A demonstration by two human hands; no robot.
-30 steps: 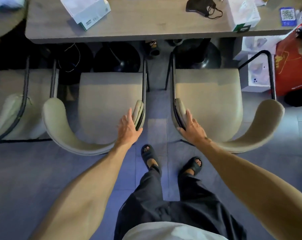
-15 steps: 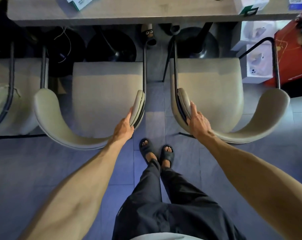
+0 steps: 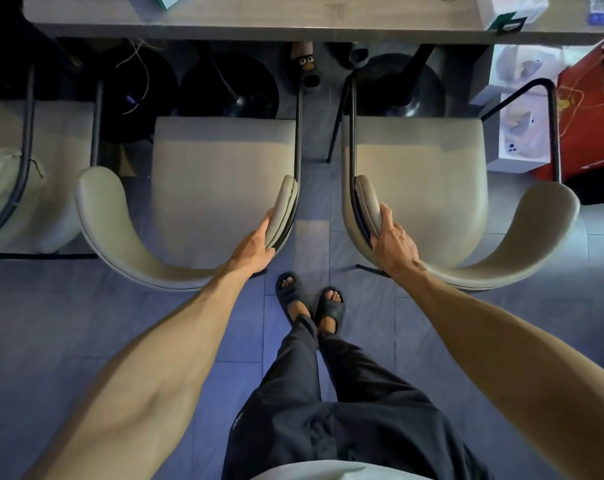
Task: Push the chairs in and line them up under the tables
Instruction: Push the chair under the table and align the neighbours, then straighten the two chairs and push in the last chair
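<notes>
Two cream armchairs face the grey table (image 3: 259, 22). The middle chair (image 3: 220, 174) stands left of the gap and the right chair (image 3: 421, 181) stands right of it. My left hand (image 3: 257, 245) grips the right tip of the middle chair's curved backrest. On the other chair, my right hand (image 3: 392, 237) grips the backrest's left tip, fingers laid along the pad. A third cream chair (image 3: 13, 161) sits at the far left, partly cut off by the frame. The front edges of both seats lie short of the table's edge.
Black round table bases (image 3: 229, 88) stand under the table, with a slipper (image 3: 305, 65) between them. White boxes (image 3: 518, 140) and a red box (image 3: 591, 109) crowd the floor right of the right chair. My feet in dark sandals (image 3: 311, 303) stand between the chairs.
Both hands went from resting on the backrest tips to gripping them. Both chairs have slid forward towards the table, and my feet have stepped together and forward.
</notes>
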